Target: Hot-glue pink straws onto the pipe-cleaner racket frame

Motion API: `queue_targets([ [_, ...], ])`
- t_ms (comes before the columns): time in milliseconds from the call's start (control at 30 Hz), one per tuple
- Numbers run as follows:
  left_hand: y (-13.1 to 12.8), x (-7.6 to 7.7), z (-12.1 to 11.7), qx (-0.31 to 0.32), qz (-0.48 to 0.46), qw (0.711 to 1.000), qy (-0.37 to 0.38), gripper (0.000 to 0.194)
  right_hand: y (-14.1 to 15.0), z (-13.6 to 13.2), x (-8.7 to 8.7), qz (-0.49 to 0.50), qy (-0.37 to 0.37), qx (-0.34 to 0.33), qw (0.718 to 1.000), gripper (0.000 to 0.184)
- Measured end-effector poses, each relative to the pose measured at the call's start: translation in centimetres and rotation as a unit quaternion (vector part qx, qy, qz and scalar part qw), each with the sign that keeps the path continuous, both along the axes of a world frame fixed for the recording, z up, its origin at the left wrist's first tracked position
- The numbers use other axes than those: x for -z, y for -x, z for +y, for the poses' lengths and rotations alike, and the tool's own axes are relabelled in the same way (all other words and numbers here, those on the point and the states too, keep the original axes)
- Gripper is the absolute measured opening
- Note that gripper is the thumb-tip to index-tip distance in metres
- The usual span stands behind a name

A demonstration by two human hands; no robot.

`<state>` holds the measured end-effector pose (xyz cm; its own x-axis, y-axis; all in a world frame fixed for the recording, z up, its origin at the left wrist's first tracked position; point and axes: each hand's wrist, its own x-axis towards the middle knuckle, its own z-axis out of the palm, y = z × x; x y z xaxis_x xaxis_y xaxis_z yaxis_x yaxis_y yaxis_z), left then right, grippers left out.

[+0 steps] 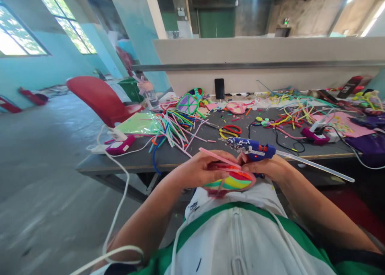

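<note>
My left hand (201, 168) is closed on a round pink craft piece with rainbow stripes (233, 181), held over my lap just below the table edge. A pink pipe cleaner (218, 157) runs across the top of it under my left fingers. My right hand (267, 166) grips a blue hot glue gun (252, 148), its nozzle pointing left toward the craft piece. A clear glue stick (315, 166) sticks out of the gun's back to the right.
The grey table (144, 159) holds several coloured pipe cleaners (177, 126), red-handled scissors (230, 129), a black phone (219, 88) standing at the back wall, pink foam sheets and cables. A red chair (99, 98) stands at the left. White cords (117, 211) hang off the table's left corner.
</note>
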<state>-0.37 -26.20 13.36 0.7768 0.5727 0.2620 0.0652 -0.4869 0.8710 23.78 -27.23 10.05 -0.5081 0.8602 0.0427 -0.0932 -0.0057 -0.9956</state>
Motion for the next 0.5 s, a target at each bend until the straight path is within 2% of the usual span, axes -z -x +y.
queue_targets([
  [100, -0.1, 1.5, -0.5, -0.037, -0.028, 0.998, 0.033, 0.033, 0.0, -0.4, 0.7, 0.003, 0.012, -0.004, 1.000, 0.033],
  [200, 0.0, 2.2, -0.6, -0.061, -0.046, 0.996, 0.050, 0.031, -0.1, -0.3, 1.2, 0.003, 0.018, -0.020, 1.000, 0.032],
  [300, -0.1, 2.2, -0.2, -0.072, -0.043, 0.995, 0.061, 0.030, -0.1, 0.2, 1.6, 0.025, 0.026, -0.023, 0.999, 0.030],
  [500, -0.5, 2.1, 0.0, -0.126, -0.020, 0.991, 0.026, 0.024, -0.1, 0.6, 1.7, 0.049, 0.018, -0.008, 0.999, 0.027],
])
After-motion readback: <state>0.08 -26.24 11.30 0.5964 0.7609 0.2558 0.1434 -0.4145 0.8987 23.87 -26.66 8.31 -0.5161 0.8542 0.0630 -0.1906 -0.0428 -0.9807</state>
